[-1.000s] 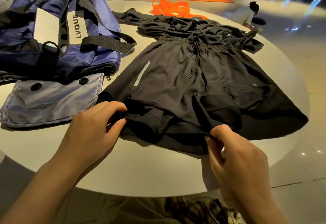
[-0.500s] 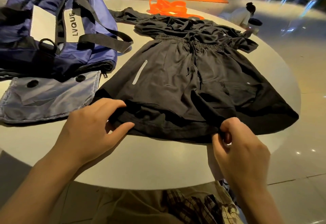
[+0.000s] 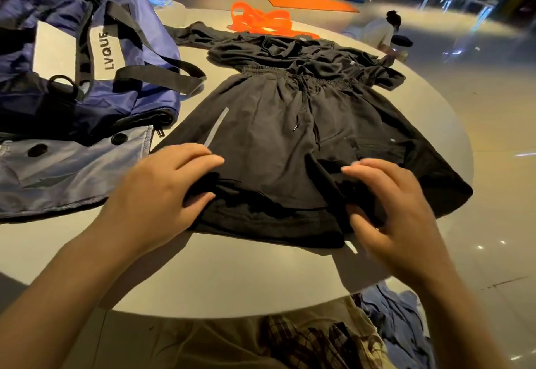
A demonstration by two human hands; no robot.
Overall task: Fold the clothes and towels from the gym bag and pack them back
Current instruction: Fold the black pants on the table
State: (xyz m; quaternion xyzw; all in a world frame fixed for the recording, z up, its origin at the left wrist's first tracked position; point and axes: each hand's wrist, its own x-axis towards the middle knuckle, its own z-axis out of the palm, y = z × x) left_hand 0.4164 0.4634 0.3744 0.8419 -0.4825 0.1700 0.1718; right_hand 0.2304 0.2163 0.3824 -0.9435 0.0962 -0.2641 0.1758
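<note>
Black shorts (image 3: 272, 136) with a drawstring and a grey reflective stripe lie flat on the round white table (image 3: 232, 278). My left hand (image 3: 162, 191) pinches the hem of the left leg between thumb and fingers. My right hand (image 3: 388, 212) pinches the cloth at the hem of the right leg. A crumpled black shirt (image 3: 293, 52) lies just behind the waistband. The blue gym bag (image 3: 75, 72) with black straps sits open at the far left.
An orange strap bundle (image 3: 261, 23) lies at the table's far edge. A light blue flap (image 3: 66, 174) of the bag spreads beside my left hand. Blue cloth (image 3: 397, 316) rests near my lap. A person kneels on an orange mat (image 3: 310, 3) beyond the table.
Both hands have shifted forward over the leg hems and taken fresh holds on the cloth. The shorts lie flatter and the view has moved closer.
</note>
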